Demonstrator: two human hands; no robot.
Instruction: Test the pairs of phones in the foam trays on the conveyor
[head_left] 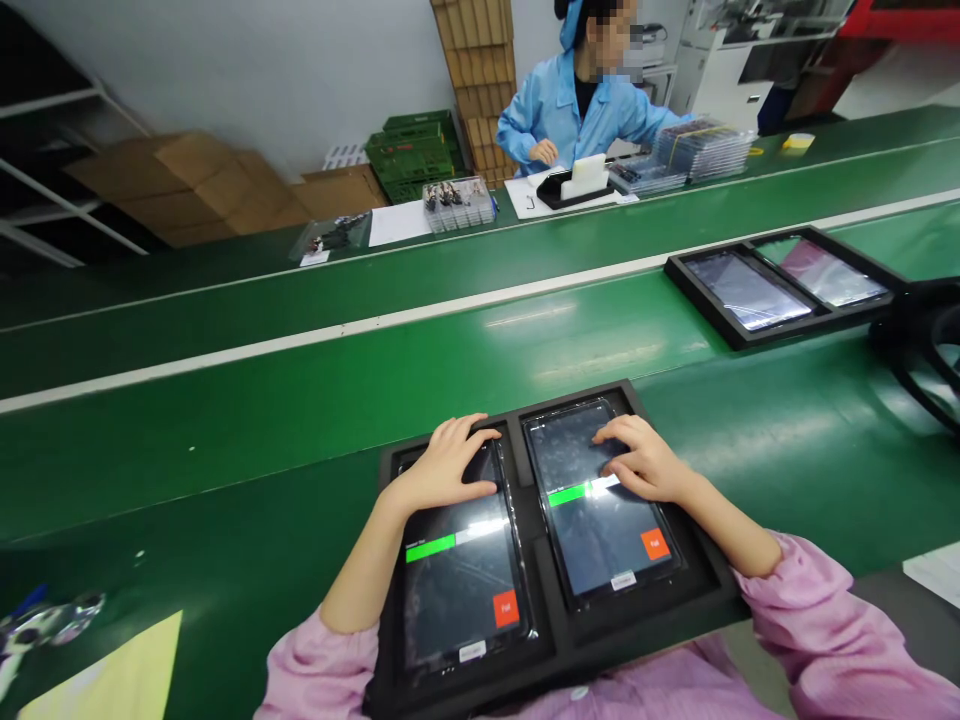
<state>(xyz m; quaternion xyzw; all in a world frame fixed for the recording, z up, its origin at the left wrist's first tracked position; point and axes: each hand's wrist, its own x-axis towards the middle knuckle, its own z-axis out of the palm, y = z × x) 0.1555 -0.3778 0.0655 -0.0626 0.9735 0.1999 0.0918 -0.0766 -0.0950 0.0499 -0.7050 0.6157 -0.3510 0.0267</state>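
Two tablets lie side by side in a black foam tray (534,520) at the bench edge before me. The left tablet (457,590) and the right tablet (600,540) are both lit, each with a green bar and a red "Fail" square. My left hand (442,465) rests over the upper part of the left tablet, thumb and fingers apart, hiding some of its screen. Over the right tablet's upper right side is my right hand (641,460), its fingers spread and slightly bent near the glass. Neither hand grips anything.
A second foam tray (739,325) with two tablets sits at the right on the green conveyor (285,400). Across it a co-worker (592,110) in blue works beside stacked clear trays (701,150). Yellow paper (112,675) lies at lower left; a black object (926,330) stands right.
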